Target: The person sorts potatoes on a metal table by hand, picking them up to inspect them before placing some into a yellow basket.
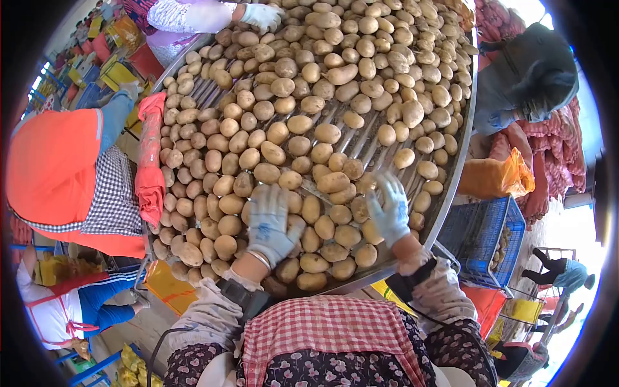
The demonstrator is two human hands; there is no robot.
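Note:
Many potatoes [327, 133] cover a metal sorting table [459, 174] in front of me, with slats showing between them. My left hand [267, 222], in a pale glove with blue print, lies palm down on the potatoes near the table's front edge. Its fingers are stretched out, pointing away from me, and the thumb is apart. Over at the right, my right hand [390, 209] in a matching glove rests its spread fingers beside the potatoes near the rim. Neither hand is wrapped round a potato, though the palms are hidden.
Another person's gloved hand [261, 17] touches potatoes at the far side. A person in an orange garment [55, 171] stands left, beside red cloth [151, 161] on the rim. Blue crates [480, 238] and red mesh sacks [548, 155] stand right, near a person in dark clothing [532, 74].

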